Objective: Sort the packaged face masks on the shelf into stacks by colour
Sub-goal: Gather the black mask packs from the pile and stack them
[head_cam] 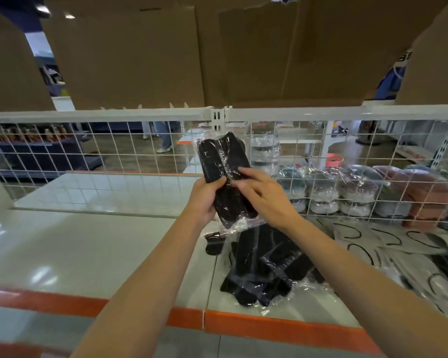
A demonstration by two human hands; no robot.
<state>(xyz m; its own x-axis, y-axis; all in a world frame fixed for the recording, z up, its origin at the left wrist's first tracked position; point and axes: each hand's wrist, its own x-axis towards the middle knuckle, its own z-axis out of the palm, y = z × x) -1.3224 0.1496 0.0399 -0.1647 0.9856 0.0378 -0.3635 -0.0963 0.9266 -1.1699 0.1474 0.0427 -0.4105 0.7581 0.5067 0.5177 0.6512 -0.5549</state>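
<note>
Holding a bundle of black packaged masks [225, 177] upright above the black pile [267, 270], the left hand [204, 200] has its fingers curled round the bundle's lower part, and the right hand [264, 195] pinches it from the other side. To the right of the black pile, light masks with black loops [388, 241] lie loose on the shelf [88, 244]. I judge the sorting is about half done: the black pile is untidy, the light ones unstacked.

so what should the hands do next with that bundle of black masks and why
Probably lower the black packs, gripped by the left hand and right hand, onto the black pile directly below on the shelf: same colour, while the pale packs lie apart to the right.
</note>
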